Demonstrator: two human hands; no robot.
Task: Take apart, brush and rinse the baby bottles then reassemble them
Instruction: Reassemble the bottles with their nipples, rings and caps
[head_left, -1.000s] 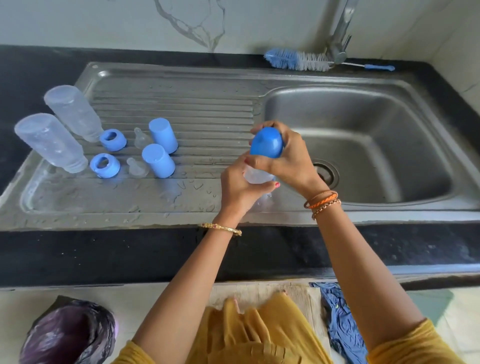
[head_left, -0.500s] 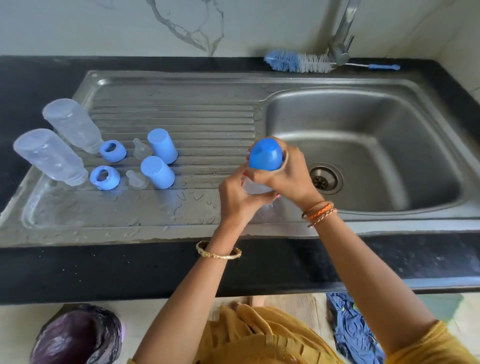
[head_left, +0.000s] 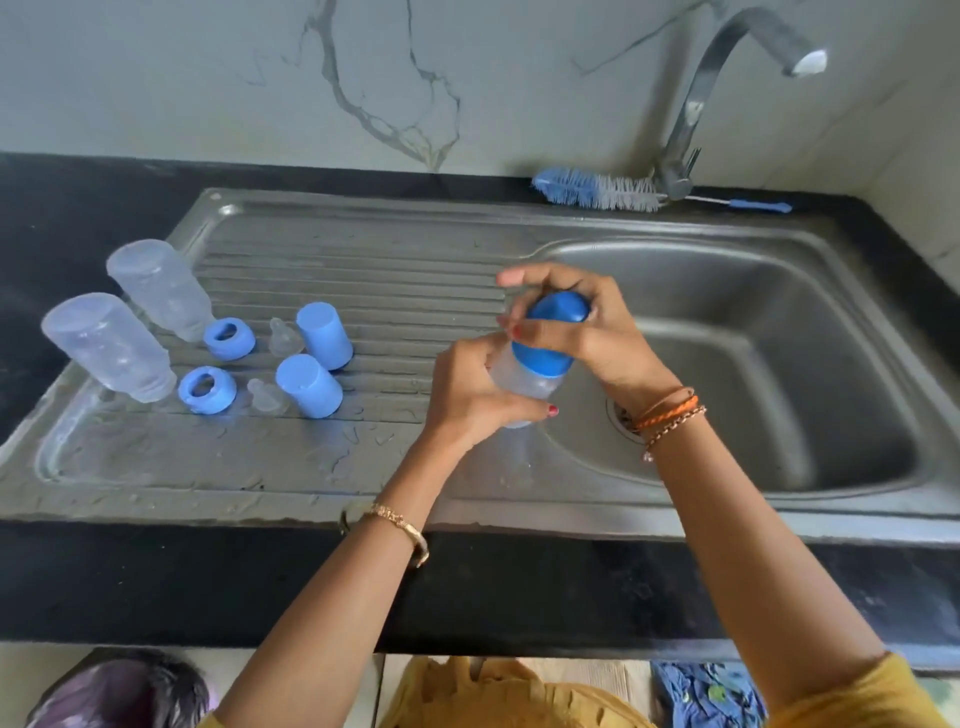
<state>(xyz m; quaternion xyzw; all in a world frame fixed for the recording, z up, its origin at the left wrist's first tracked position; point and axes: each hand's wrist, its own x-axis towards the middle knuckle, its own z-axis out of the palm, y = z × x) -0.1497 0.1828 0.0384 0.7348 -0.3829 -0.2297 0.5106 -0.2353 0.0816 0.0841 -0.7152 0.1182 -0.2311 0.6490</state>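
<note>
Both hands grip: left hand (head_left: 470, 395) round bottle (head_left: 524, 382), right hand (head_left: 592, 327) over cap (head_left: 550, 338).

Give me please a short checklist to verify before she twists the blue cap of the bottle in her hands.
1. Left hand grips the clear bottle body: ok.
2. Right hand grips the blue cap: ok.
3. Bottle held above the sink edge, so drips land on steel: ok.
4. Cap seated straight on the bottle: cannot tell, fingers hide the joint.
5. Remaining parts waiting on the drainboard, two bottles, two rings, two nipples, two caps: ok.
6. Brush out of the way behind the sink: ok.
</note>
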